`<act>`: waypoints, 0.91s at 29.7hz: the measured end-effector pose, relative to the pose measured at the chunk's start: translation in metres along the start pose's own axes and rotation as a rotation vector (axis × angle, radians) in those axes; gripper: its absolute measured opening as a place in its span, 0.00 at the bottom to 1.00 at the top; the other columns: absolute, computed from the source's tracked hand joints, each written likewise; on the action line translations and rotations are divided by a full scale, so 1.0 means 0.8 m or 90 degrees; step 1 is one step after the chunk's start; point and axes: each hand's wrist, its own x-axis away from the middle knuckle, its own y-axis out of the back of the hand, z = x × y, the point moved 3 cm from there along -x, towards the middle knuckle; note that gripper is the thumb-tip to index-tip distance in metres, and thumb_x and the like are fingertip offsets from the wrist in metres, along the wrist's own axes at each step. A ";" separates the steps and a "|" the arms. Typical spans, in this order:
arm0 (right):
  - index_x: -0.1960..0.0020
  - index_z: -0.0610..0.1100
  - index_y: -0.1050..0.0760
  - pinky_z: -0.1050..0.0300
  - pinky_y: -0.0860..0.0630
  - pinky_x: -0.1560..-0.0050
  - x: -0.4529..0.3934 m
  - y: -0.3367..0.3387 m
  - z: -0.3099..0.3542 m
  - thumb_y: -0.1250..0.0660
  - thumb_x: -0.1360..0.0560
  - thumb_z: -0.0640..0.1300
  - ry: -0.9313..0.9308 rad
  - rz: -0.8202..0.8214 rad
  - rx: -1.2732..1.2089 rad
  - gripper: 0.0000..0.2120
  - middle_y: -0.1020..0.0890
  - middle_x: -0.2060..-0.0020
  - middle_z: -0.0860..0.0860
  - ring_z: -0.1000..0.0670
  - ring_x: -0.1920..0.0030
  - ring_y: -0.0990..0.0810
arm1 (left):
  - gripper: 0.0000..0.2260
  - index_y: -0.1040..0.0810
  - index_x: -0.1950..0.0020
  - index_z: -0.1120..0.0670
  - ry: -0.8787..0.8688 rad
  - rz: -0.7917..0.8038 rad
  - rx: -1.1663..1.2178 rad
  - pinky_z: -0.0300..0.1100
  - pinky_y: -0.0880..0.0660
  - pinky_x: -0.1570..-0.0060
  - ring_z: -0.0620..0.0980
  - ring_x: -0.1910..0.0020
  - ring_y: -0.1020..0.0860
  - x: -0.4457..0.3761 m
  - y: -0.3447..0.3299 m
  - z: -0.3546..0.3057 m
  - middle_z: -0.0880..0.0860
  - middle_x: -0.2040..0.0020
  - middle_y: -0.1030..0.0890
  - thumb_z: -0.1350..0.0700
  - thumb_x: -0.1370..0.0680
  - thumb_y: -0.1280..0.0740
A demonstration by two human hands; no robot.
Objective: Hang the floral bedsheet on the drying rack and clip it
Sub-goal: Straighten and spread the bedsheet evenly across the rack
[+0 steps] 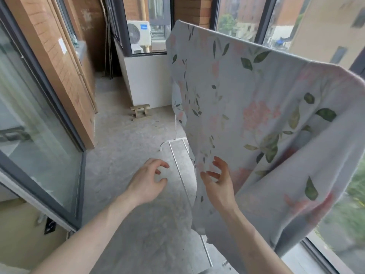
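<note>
Floral bedsheet [246,107]: pale fabric printed with pink blossoms and green leaves, draped over the top of the drying rack and hanging down on the near side. Its upper edge runs from the upper centre of the view down toward the right edge. The lower portion hangs in loose folds, with the bottom edge uneven and a corner trailing low near the rack's base.

Drying rack [178,171]: white metal frame, mostly covered by the sheet. An upright post, a curved foot and a long base rail are visible on the concrete floor [138,224] to the left of the hanging fabric.

Right hand [219,182]: raised in front of the sheet's lower left area, fingers spread and loosely bent. The grip is open and holds nothing; whether the fingertips touch the fabric cannot be determined.

Left hand [149,180]: held out over the floor, just left of the base rail, apart from the sheet. Fingers are loosely curled, grip open, nothing held.

Surroundings: a glass sliding door [33,119] with dark frame at left; a small wooden stool [140,111] on the floor near the white low wall; an air-conditioner outdoor unit [139,35] visible through the far window.
</note>
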 end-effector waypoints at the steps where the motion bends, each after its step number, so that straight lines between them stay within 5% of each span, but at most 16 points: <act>1: 0.25 0.54 0.35 0.50 0.20 0.42 -0.005 -0.015 0.008 0.29 0.22 0.45 -0.001 -0.022 -0.006 0.29 0.28 0.32 0.59 0.62 0.42 0.21 | 0.15 0.23 0.42 0.43 -0.017 0.011 -0.007 0.38 0.28 0.50 0.34 0.48 0.24 -0.016 0.017 0.011 0.41 0.42 0.26 0.58 0.25 0.28; 4: 0.26 0.55 0.35 0.61 0.22 0.51 -0.011 -0.031 0.021 0.30 0.22 0.45 0.003 -0.033 0.004 0.28 0.29 0.32 0.60 0.61 0.40 0.21 | 0.16 0.24 0.43 0.41 -0.048 0.026 -0.013 0.40 0.26 0.47 0.34 0.48 0.24 -0.044 0.041 0.025 0.41 0.41 0.26 0.57 0.25 0.28; 7: 0.27 0.58 0.35 0.52 0.18 0.61 -0.022 -0.046 0.037 0.30 0.23 0.46 -0.007 -0.060 -0.001 0.27 0.30 0.33 0.63 0.63 0.40 0.23 | 0.16 0.23 0.41 0.42 -0.078 0.044 -0.003 0.41 0.25 0.44 0.32 0.47 0.24 -0.086 0.060 0.037 0.41 0.40 0.26 0.57 0.25 0.28; 11: 0.28 0.60 0.35 0.42 0.15 0.51 -0.061 -0.064 0.049 0.31 0.23 0.48 -0.024 -0.111 0.030 0.26 0.28 0.36 0.68 0.71 0.46 0.23 | 0.15 0.23 0.41 0.43 -0.118 0.056 0.009 0.43 0.23 0.44 0.35 0.46 0.23 -0.153 0.076 0.044 0.41 0.39 0.26 0.57 0.25 0.27; 16: 0.27 0.56 0.34 0.69 0.25 0.58 -0.150 -0.122 0.048 0.30 0.22 0.44 -0.012 -0.112 -0.001 0.27 0.28 0.33 0.60 0.60 0.41 0.21 | 0.15 0.23 0.39 0.43 -0.138 0.074 -0.007 0.42 0.24 0.43 0.35 0.44 0.24 -0.256 0.097 0.072 0.40 0.38 0.27 0.55 0.23 0.29; 18: 0.27 0.55 0.34 0.71 0.25 0.62 -0.199 -0.152 0.051 0.30 0.21 0.43 -0.006 -0.105 -0.021 0.26 0.28 0.33 0.60 0.58 0.40 0.21 | 0.15 0.23 0.38 0.43 -0.138 0.073 -0.017 0.42 0.24 0.43 0.36 0.44 0.24 -0.307 0.112 0.086 0.40 0.38 0.27 0.54 0.23 0.29; 27: 0.28 0.54 0.32 0.53 0.20 0.42 -0.388 -0.259 0.112 0.29 0.22 0.42 0.012 -0.055 -0.077 0.26 0.26 0.34 0.58 0.59 0.44 0.19 | 0.14 0.24 0.38 0.42 -0.088 0.025 -0.025 0.43 0.24 0.43 0.38 0.42 0.24 -0.476 0.214 0.147 0.39 0.38 0.27 0.54 0.22 0.29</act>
